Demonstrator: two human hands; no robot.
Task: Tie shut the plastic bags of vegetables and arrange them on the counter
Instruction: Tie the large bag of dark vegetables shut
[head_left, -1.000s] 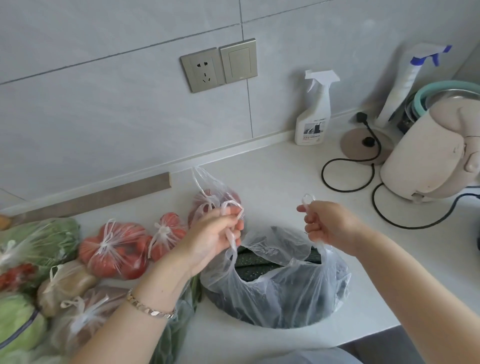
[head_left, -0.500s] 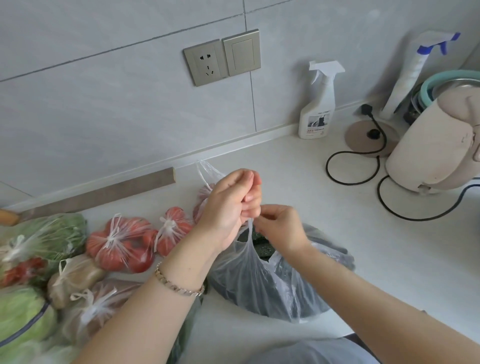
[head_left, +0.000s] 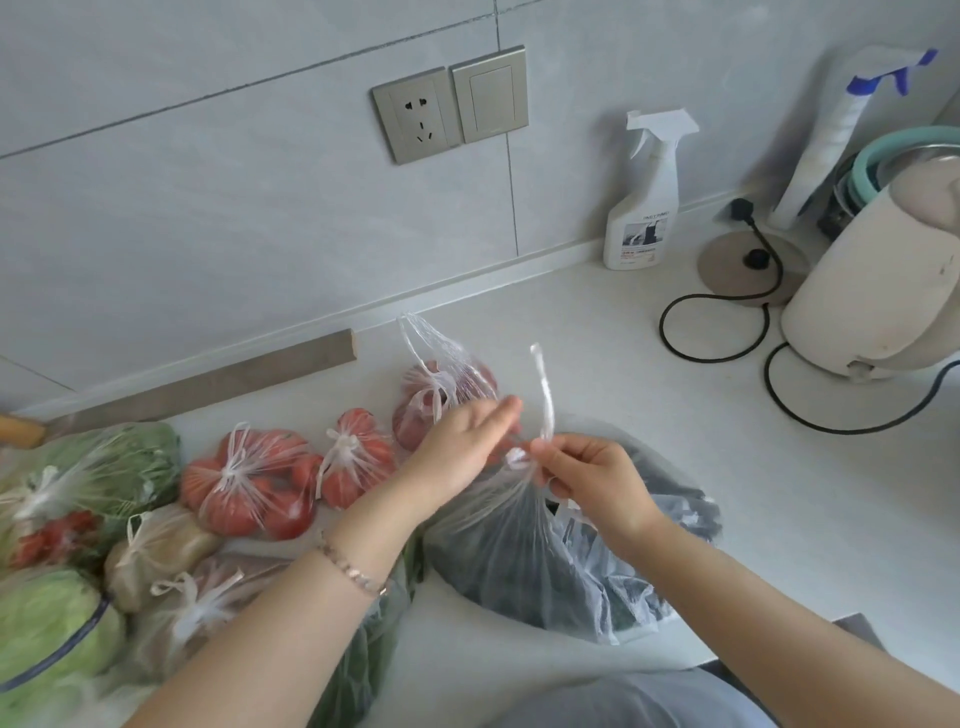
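A clear plastic bag of dark green vegetables (head_left: 545, 566) sits on the white counter (head_left: 597, 338) in front of me. Its neck is gathered into a small knot (head_left: 517, 458). My right hand (head_left: 597, 480) pinches one handle just beside the knot, and the handle's end (head_left: 543, 395) sticks straight up. My left hand (head_left: 462, 447) is on the other side of the knot with its fingers stretched out and blurred. To the left lie tied bags: tomatoes (head_left: 244, 480), a smaller tomato bag (head_left: 353, 462), leafy greens (head_left: 109, 467), cabbage (head_left: 47, 623) and potatoes (head_left: 156, 551).
Behind my left hand a red vegetable bag (head_left: 441, 389) has loose handles pointing up. At the back right stand a spray bottle (head_left: 644, 208), a kettle base (head_left: 743, 265), a beige kettle (head_left: 883, 280) and looping black cords (head_left: 711, 353). The counter's front edge runs lower right.
My hands came together from holding the two handles apart and crossed them into a knot. Now my right hand holds one handle up while my left hand's fingers have straightened.
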